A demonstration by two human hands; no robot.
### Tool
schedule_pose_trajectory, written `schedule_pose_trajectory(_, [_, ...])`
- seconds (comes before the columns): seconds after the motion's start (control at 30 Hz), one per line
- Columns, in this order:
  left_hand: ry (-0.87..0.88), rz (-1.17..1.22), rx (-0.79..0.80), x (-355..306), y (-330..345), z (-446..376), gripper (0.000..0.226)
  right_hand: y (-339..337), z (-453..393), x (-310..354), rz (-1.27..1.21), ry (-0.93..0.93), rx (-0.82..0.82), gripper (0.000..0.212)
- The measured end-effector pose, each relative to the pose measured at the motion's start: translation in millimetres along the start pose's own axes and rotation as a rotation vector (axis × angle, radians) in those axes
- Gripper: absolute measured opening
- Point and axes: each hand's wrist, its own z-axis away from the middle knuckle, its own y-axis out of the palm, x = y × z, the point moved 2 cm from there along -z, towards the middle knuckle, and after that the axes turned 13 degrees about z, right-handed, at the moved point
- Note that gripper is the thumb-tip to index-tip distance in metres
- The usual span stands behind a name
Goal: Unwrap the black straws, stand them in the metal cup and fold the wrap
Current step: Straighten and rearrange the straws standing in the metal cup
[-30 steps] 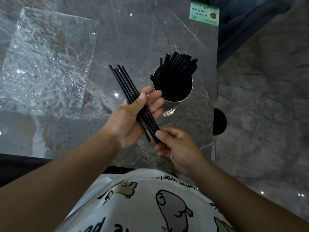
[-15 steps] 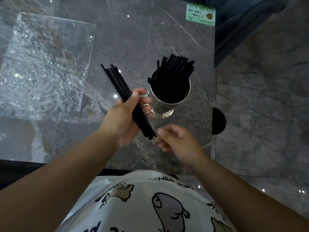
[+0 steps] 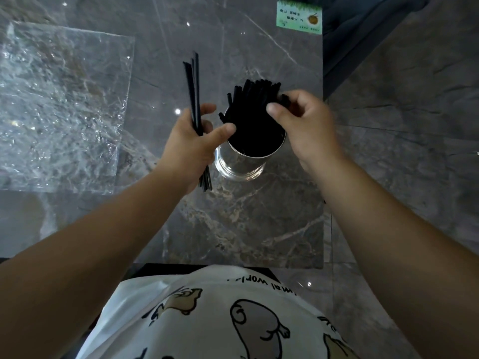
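A shiny metal cup (image 3: 239, 167) stands on the grey marble table, packed with several black straws (image 3: 252, 104) that lean away from me. My left hand (image 3: 193, 145) is just left of the cup and grips a small bunch of black straws (image 3: 194, 86), nearly upright, with their lower ends sticking out below the palm. My right hand (image 3: 305, 125) is over the cup's right rim, fingers curled on the tops of the standing straws; the fingertips pinch a straw end. The clear plastic wrap (image 3: 62, 104) lies flat and crinkled at the left of the table.
A green label (image 3: 299, 18) is stuck near the table's far right corner. The table's right edge (image 3: 323, 177) runs just right of the cup, with grey floor tiles beyond. Dark seating shows at top right. My printed white shirt fills the bottom.
My right hand let go of the bunch's lower end and rose to the cup's straws. My left hand turned its bunch from slanted to nearly upright, closer to the cup.
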Motion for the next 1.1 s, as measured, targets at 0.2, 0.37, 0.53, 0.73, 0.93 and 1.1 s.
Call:
schedule_pose_trajectory(0.2, [-0.02,0.143,-0.006,10,5,-5,0.038,9,-14,10,-0.156,0.019,0.048,0.018])
schedule_pose_trajectory(0.37, [-0.027,0.174,-0.028,16,2,-2,0.046,10,-15,13,-0.177,0.055,0.078,0.028])
schedule_pose_trajectory(0.53, [-0.043,0.187,-0.042,18,3,-1,0.055,9,-12,11,-0.261,0.062,0.103,0.029])
schedule_pose_trajectory(0.73, [-0.069,0.209,-0.078,19,4,1,0.049,12,-4,-2,-0.237,0.056,0.1,0.022])
schedule_pose_trajectory(0.93, [-0.069,0.205,-0.056,18,3,2,0.034,16,-2,-1,-0.208,0.051,0.106,0.032])
schedule_pose_trajectory(1.1, [-0.063,0.222,-0.051,18,4,2,0.032,18,-20,16,-0.095,0.0,0.134,0.048])
